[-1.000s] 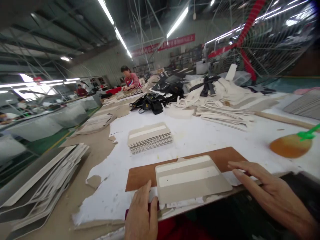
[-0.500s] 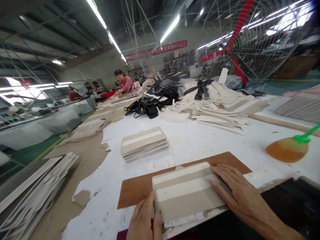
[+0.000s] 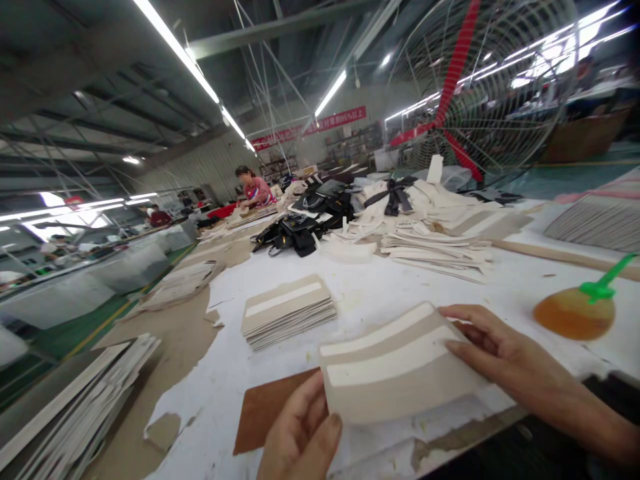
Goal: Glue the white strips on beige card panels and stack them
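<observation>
Our left hand (image 3: 300,430) and right hand (image 3: 505,353) pinch a bowed beige panel (image 3: 400,393) by its sides above the table (image 3: 215,393). Two pale strips (image 3: 395,363) appear already applied; one brown piece (image 3: 270,408) shows bare; similar panels (image 3: 287,312) sit stacked beyond.

A passing lane opens over the white tabletop (image 3: 367,283) between the stack of panels (image 3: 287,310) and the cream strips (image 3: 435,252), with the held panel (image 3: 400,373) across its near end, black pieces (image 3: 297,235) blocking beyond, and an amber bottle (image 3: 573,317) obstructing the right.
</observation>
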Tool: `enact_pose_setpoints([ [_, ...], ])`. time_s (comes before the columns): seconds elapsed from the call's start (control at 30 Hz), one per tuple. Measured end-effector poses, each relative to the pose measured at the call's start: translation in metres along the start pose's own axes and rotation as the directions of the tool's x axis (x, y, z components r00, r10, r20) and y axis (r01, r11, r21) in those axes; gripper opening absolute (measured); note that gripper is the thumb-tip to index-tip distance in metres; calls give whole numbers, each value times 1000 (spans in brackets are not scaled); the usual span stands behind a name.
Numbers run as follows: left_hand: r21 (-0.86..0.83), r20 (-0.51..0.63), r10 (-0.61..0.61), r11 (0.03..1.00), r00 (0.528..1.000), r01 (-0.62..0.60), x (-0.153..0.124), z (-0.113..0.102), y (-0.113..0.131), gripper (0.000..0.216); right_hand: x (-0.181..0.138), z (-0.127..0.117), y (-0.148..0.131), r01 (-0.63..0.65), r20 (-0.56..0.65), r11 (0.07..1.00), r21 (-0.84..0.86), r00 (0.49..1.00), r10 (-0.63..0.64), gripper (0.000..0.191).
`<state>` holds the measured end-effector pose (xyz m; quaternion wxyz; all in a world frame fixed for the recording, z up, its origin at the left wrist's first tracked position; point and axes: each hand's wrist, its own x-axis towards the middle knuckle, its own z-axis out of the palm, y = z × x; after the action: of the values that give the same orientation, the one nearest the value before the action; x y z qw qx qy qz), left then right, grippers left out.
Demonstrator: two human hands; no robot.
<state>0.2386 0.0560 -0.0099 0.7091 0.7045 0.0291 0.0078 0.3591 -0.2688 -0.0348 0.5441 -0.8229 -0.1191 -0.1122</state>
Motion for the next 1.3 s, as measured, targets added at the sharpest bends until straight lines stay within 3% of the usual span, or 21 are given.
enact_pose_setpoints([
  [0.1, 4, 11, 70, 998, 997, -70, 49, 23, 19, 70, 44, -17, 7, -74, -46, 997, -20, 996, 73, 52],
  [0.17, 168, -30, 126, 978, 992, -120, 88, 41, 25, 61, 75, -22, 16, -147, -88, 983, -105, 986, 138, 56],
  [0.27, 297, -64, 136, 948, 989, -111, 138, 63, 24, 60, 114, -18, 35, -225, -170, 953, -204, 967, 192, 56],
  [0.37, 419, -103, 129, 905, 986, -75, 166, 79, 16, 62, 139, -7, 59, -236, -176, 941, -244, 965, 196, 51],
  [0.53, 592, -101, 70, 806, 992, 3, 160, 96, 5, 73, 151, 11, 94, -170, -104, 931, -322, 984, 144, 33],
  [0.7, 663, 47, -47, 749, 998, 4, 125, 90, 17, 76, 154, 19, 107, -96, -91, 903, -418, 994, 64, 29],
  [0.87, 674, 210, -178, 738, 961, -11, 77, 60, 42, 78, 157, 24, 105, -29, -93, 876, -481, 996, -19, 25],
  [0.97, 646, 241, -166, 763, 956, -30, 49, 26, 36, 70, 152, 20, 95, 11, -113, 869, -495, 991, -77, 27],
  [1.03, 620, 157, -32, 781, 987, -73, 38, -4, 23, 58, 146, 17, 81, 64, -88, 872, -484, 989, -121, 31],
  [1.1, 622, -25, 147, 777, 989, -100, 36, -35, 11, 44, 139, 21, 61, 162, 4, 880, -446, 984, -179, 34],
  [1.17, 650, -204, 262, 757, 943, -69, 45, -67, 6, 37, 133, 34, 36, 273, 133, 883, -382, 962, -240, 39],
  [1.3, 665, -437, 328, 745, 838, 56, 85, -119, 14, 40, 134, 91, -12, 366, 341, 892, -266, 901, -268, 47],
])
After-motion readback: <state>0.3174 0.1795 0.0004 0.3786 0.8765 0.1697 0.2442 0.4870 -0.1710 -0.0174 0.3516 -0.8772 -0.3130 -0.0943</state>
